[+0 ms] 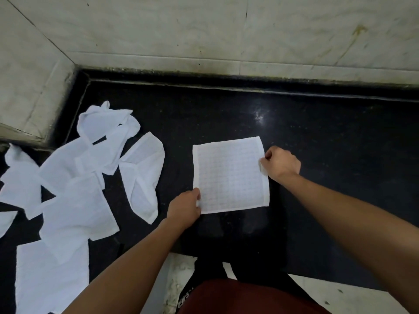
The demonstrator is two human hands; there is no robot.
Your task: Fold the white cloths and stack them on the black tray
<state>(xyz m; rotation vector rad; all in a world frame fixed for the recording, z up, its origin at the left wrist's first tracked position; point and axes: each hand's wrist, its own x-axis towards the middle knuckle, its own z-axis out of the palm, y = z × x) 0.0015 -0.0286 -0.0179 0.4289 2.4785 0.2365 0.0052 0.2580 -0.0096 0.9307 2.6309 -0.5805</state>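
Observation:
A white waffle-weave cloth (230,175) lies flat and spread out on the black counter (328,155) in the middle of the view. My left hand (184,208) pinches its near left corner. My right hand (282,163) pinches its right edge about halfway along. A heap of several crumpled white cloths (74,177) lies spread over the left part of the counter. No black tray apart from the counter surface shows in the view.
A pale tiled wall (226,30) runs along the back of the counter, and a tiled side wall (27,87) closes the left corner. The counter's front edge (340,284) is near my body, with pale floor below.

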